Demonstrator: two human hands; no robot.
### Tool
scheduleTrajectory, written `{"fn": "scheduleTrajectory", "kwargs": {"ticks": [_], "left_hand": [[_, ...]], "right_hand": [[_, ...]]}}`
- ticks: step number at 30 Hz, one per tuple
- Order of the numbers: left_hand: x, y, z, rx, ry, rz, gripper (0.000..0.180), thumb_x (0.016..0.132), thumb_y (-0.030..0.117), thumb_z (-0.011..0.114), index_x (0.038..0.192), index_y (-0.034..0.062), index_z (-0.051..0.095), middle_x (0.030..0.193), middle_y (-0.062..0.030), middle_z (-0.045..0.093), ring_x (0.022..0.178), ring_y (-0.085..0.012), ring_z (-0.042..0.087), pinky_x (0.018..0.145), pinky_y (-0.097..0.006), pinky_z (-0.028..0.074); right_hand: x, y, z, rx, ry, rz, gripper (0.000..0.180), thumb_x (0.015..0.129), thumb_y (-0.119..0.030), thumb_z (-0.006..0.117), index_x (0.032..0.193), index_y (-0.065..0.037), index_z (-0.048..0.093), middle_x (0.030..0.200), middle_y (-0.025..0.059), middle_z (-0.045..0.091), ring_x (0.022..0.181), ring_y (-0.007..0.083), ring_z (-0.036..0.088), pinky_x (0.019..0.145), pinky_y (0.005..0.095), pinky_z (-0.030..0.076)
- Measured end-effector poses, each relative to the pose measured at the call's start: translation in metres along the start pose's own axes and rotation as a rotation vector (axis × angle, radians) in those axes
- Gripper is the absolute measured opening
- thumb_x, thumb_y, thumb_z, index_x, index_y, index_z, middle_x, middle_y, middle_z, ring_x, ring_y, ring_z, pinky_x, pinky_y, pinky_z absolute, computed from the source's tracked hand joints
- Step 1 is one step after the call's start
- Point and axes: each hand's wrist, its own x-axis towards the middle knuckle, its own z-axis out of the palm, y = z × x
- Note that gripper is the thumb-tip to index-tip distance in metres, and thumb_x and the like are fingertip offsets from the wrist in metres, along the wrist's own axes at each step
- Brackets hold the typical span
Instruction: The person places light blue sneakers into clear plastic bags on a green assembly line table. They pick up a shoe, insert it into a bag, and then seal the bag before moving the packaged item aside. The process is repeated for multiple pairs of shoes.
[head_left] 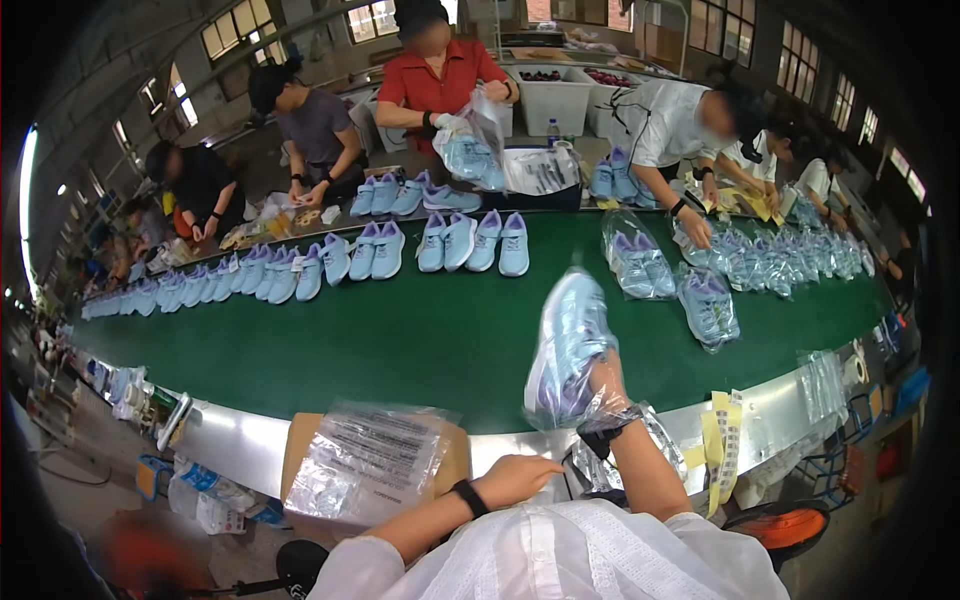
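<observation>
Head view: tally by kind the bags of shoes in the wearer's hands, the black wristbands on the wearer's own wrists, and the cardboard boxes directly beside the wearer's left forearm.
Bag of shoes, in the right hand: 1
Black wristbands: 2
Cardboard box: 1
Total: 4

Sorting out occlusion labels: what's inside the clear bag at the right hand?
At least one light-blue shoe, seen through the clear bag. The right hand and blur obscure part of the contents, so a second shoe can't be confirmed.
</observation>
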Motion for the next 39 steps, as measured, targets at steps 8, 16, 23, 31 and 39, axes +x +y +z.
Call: {"fn": "scheduleTrajectory", "kwargs": {"ticks": [8,16,23,31,39], "left_hand": [[-0.124,-0.064,-0.003,-0.764,0.873,-0.667,0.02,0.088,0.008,0.046,0.102,0.0037,0.06,0.069,-0.0021,0.057,0.058,-0.0084,0.054,0.053,-0.022,0.046],[-0.174,-0.075,-0.031,-0.717,1.201,-0.807,0.024,0.088,0.01,0.049,0.11,0.0035,0.054,0.08,-0.0043,0.056,0.059,-0.0087,0.054,0.051,-0.02,0.043],[-0.239,-0.077,0.001,-0.656,1.488,-1.058,0.027,0.087,0.013,0.053,0.112,0.0031,0.052,0.091,-0.0044,0.054,0.064,-0.0097,0.055,0.053,-0.022,0.044],[-0.284,-0.072,0.066,-0.207,1.423,-1.243,0.018,0.083,0.011,0.056,0.098,0.0005,0.056,0.088,-0.0089,0.055,0.073,-0.0184,0.058,0.064,-0.03,0.048],[-0.336,-0.087,0.12,-0.834,1.871,-1.437,0.033,0.081,0.018,0.061,0.107,0.001,0.051,0.104,-0.0107,0.056,0.088,-0.0179,0.056,0.074,-0.03,0.046]], "right_hand": [[-0.024,-0.05,0.004,-0.552,-0.106,-0.04,0.015,0.078,-0.013,0.058,0.087,-0.002,0.061,0.074,0.0077,0.061,0.068,0.0175,0.058,0.065,0.0296,0.047],[0.137,-0.091,0.066,1.331,-0.122,0.305,0.03,0.089,-0.037,0.044,0.084,-0.008,0.048,0.085,0.0058,0.052,0.083,0.0204,0.049,0.072,0.0375,0.039],[0.03,-0.113,0.144,0.793,-0.652,0.201,0.034,0.092,-0.029,0.045,0.111,-0.003,0.054,0.106,0.0071,0.059,0.101,0.0183,0.055,0.09,0.0328,0.042],[-0.163,0.011,0.241,-0.5,-1.229,-0.392,0.02,0.08,-0.021,0.055,0.08,-0.002,0.061,0.076,0.011,0.061,0.073,0.0262,0.059,0.068,0.0339,0.047],[-0.285,0.049,0.267,-0.718,-1.406,-0.989,0.023,0.067,-0.024,0.069,0.08,-0.008,0.058,0.085,0.0119,0.052,0.083,0.03,0.052,0.068,0.0404,0.046]]}}
